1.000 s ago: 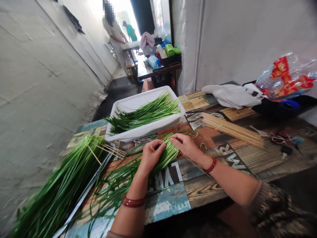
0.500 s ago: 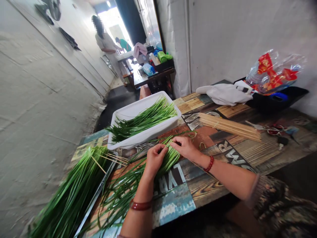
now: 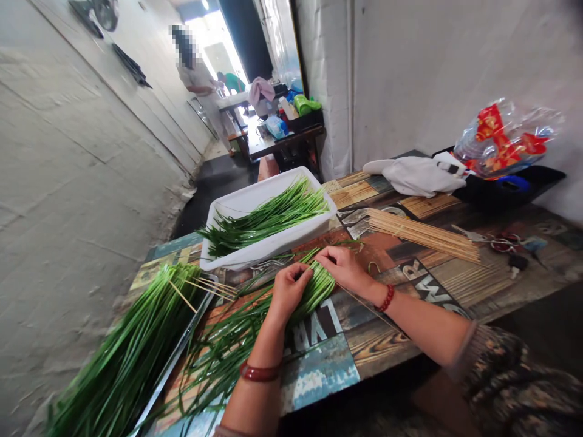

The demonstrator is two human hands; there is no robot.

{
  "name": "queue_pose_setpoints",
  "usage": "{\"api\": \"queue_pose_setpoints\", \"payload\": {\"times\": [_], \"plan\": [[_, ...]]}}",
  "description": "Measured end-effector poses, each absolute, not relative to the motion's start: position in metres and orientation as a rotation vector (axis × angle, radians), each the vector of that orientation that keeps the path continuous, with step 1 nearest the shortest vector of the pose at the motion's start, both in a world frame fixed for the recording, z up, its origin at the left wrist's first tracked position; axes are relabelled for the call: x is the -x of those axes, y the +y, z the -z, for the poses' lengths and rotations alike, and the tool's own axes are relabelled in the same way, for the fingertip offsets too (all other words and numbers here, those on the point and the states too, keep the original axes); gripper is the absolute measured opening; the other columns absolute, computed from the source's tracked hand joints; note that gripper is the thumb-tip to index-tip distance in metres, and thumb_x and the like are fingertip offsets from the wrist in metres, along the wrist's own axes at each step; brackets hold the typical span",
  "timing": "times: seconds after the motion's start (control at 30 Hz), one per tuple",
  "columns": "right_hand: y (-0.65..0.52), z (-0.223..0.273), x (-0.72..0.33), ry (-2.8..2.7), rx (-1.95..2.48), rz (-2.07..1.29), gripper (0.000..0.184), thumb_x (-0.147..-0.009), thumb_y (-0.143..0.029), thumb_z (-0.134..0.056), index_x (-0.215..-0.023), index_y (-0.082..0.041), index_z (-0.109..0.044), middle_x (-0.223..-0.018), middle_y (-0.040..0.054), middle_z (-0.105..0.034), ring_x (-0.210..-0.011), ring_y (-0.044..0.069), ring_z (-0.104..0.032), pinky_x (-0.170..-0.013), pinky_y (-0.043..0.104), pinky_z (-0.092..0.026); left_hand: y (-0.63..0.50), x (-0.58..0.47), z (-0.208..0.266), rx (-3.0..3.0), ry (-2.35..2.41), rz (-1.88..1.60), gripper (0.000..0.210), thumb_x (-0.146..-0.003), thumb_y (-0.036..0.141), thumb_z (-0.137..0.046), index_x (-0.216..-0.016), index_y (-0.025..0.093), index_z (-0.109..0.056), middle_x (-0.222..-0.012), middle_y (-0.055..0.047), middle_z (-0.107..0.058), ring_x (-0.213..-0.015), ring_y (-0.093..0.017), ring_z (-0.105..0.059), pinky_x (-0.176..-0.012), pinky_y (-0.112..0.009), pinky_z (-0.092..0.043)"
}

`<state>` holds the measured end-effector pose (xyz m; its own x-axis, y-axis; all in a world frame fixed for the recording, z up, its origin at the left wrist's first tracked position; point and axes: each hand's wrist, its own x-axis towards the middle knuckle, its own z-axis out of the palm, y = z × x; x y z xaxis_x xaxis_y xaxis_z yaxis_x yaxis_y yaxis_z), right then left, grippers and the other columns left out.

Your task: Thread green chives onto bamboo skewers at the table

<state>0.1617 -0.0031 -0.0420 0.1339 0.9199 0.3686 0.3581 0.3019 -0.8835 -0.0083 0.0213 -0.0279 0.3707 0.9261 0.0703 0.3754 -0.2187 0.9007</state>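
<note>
Over a loose bunch of garlic chives (image 3: pixel 321 284) on the table, my left hand (image 3: pixel 290 288) is closed, thumb and forefinger pinched at the pale stem ends. My right hand (image 3: pixel 342 267) faces it from the right, also pinching. A thin bamboo skewer (image 3: pixel 371 311) runs back from under my right hand toward the table edge; its tip is hidden by the fingers. Beyond my hands, more chives lie in a white plastic tub (image 3: pixel 268 255). To the left, skewered chives (image 3: pixel 150 340) hang over a metal tray (image 3: pixel 166 379), skewer ends sticking out.
A bundle of bamboo skewers (image 3: pixel 423 235) lies on the right of the table, with scissors (image 3: pixel 494 240) and keys (image 3: pixel 515 264) beyond it. A white cloth cap (image 3: pixel 416 175) and a clear red-printed bag (image 3: pixel 505 142) are at the back. A person (image 3: pixel 203 91) stands farther off.
My view has shifted slightly. Both hands stay at the stem ends and have moved only a little, still pinching close together.
</note>
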Motion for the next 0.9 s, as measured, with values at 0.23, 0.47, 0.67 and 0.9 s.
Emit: {"api": "queue_pose_setpoints", "payload": {"times": [0.23,0.47,0.67,0.9], "plan": [[-0.008,0.040,-0.158,-1.503,1.241,-0.622,0.023,-0.090,-0.029,-0.053,-0.077,-0.018,-0.069,-0.074,0.0035,-0.071,-0.069,0.018,-0.066,-0.066,0.028,-0.048,0.018,0.011,0.024,-1.824,1.070,-0.769,0.024,-0.083,0.034,-0.059,-0.086,0.013,-0.071,-0.080,-0.005,-0.070,-0.073,-0.017,-0.059,-0.069,-0.026,-0.045],[-0.009,0.042,-0.154,-1.460,1.277,-0.684,0.025,-0.089,-0.035,-0.054,-0.078,-0.017,-0.069,-0.076,0.0039,-0.072,-0.071,0.018,-0.065,-0.068,0.028,-0.048,0.017,0.013,0.026,-1.853,1.121,-0.710,0.037,-0.087,0.039,-0.050,-0.070,0.011,-0.066,-0.062,-0.001,-0.055,-0.061,-0.013,-0.046,-0.060,-0.024,-0.036],[-0.008,0.049,-0.151,-1.499,1.319,-0.644,0.026,-0.089,-0.031,-0.053,-0.072,-0.017,-0.065,-0.070,0.0031,-0.069,-0.065,0.016,-0.062,-0.062,0.026,-0.044,0.017,0.010,0.030,-1.889,1.150,-0.680,0.037,-0.086,0.040,-0.048,-0.066,0.012,-0.060,-0.061,0.001,-0.046,-0.061,-0.012,-0.038,-0.058,-0.024,-0.029],[-0.007,0.050,-0.153,-1.547,1.278,-0.634,0.024,-0.089,-0.027,-0.052,-0.070,-0.017,-0.064,-0.067,0.0022,-0.067,-0.063,0.015,-0.059,-0.061,0.025,-0.042,0.017,0.010,0.029,-1.874,1.125,-0.647,0.036,-0.085,0.041,-0.047,-0.064,0.014,-0.056,-0.061,0.002,-0.044,-0.062,-0.012,-0.038,-0.058,-0.023,-0.029]]}}
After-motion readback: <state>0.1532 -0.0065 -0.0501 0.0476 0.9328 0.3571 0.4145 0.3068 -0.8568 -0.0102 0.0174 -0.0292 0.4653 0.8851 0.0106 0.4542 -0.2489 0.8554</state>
